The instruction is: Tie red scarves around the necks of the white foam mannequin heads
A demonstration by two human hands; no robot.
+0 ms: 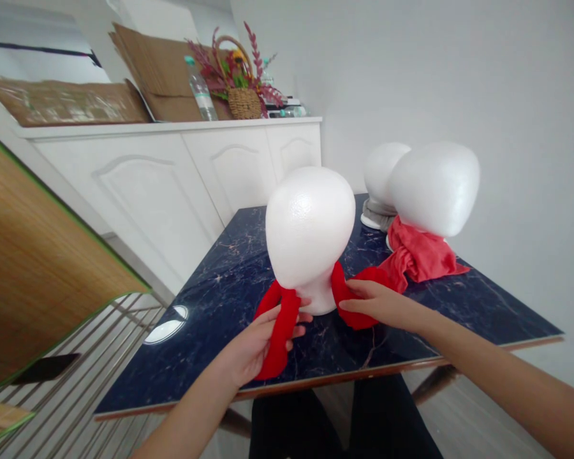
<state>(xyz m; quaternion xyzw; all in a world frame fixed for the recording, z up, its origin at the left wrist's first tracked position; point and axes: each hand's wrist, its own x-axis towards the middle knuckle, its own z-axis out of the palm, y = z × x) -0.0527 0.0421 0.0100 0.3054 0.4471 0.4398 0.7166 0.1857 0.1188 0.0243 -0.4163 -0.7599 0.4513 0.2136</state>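
Dark marble-look table (229, 268) by white wall, white cabinets at 10 o'clock w/ cardboard, bottle, flower basket (243, 95). Head view only: near foam head (310, 229) at centre, red scarf (280, 331) looped round its neck, ends trailing toward 6 o'clock. Left hand (253, 344) closed on left end, at 7 o'clock of head; right hand (380, 303) pinching right end at 4 o'clock. Both equally near. Two more foam heads at 2 o'clock, nearer one w/ lighter red scarf (418, 255).

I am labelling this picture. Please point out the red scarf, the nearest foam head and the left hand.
red scarf (280, 331): head view, end held by the left hand.
nearest foam head (310, 223): head view, rounded back.
left hand (256, 344): head view, back of hand.
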